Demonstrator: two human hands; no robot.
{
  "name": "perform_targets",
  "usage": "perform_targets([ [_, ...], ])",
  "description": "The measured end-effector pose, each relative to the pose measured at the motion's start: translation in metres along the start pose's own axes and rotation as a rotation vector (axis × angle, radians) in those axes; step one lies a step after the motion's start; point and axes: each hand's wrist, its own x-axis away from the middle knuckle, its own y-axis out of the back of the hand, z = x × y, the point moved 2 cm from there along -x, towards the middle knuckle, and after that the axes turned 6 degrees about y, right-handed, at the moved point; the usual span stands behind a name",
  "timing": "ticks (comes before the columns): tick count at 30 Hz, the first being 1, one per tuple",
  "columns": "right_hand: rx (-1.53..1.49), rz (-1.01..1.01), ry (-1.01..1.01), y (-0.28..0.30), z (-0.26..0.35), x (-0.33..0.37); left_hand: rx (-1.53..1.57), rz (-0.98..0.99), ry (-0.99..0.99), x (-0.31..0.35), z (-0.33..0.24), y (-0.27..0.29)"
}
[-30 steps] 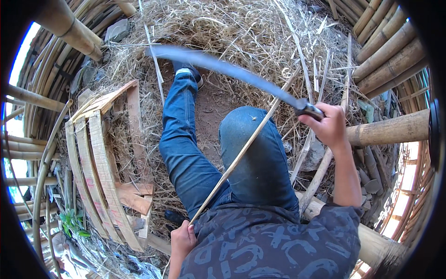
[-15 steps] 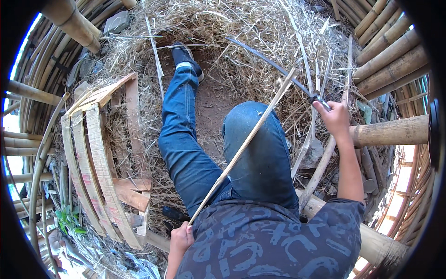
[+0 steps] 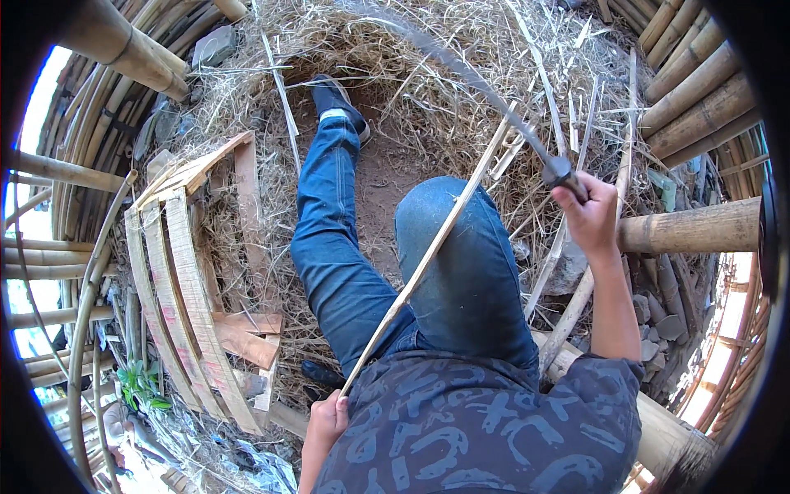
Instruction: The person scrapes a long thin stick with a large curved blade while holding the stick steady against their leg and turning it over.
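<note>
A: Bamboo strip (image 3: 448,226)?
B: 1, across the bent knee (image 3: 424,216), apparently for support; left hand (image 3: 329,418) pinching its near end.
A: Machete (image 3: 494,95)?
B: 1, handle right of the knee, gripped by right hand (image 3: 591,216).

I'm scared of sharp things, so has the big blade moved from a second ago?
Yes. Judged against the slatted wooden crate, the blurred blade has swung its far end upward and right, away from it.

1. Bright daylight glares white through gaps in the bamboo walls (image 3: 82,128) on 2 sides.
2. Motion blur smears the blade (image 3: 485,87).
3. Fisheye distortion bows the bamboo walls inside black corners.
</note>
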Motion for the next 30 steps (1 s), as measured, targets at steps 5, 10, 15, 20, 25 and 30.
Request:
perform_targets([
  [5, 0.354, 0.177, 0.191, -0.005, 0.016, -0.011, -0.040, -0.025, -0.042, 0.004, 0.010, -0.007],
  [10, 0.398, 0.214, 0.146, 0.007, -0.010, -0.027, -0.030, -0.065, -0.074, 0.007, 0.004, -0.009],
  [15, 0.427, 0.207, 0.224, 0.002, 0.015, -0.021, -0.010, -0.056, -0.023, 0.006, -0.001, -0.010],
  [20, 0.358, 0.249, 0.087, 0.012, -0.012, -0.036, -0.006, -0.041, -0.027, 0.003, -0.004, -0.012],
  [25, 0.421, 0.162, 0.304, -0.003, 0.010, -0.019, 0.008, -0.042, -0.029, 0.002, -0.003, -0.014],
  [30, 0.422, 0.180, 0.237, 0.007, -0.015, -0.036, 0.022, -0.034, -0.035, 0.001, -0.006, -0.015],
])
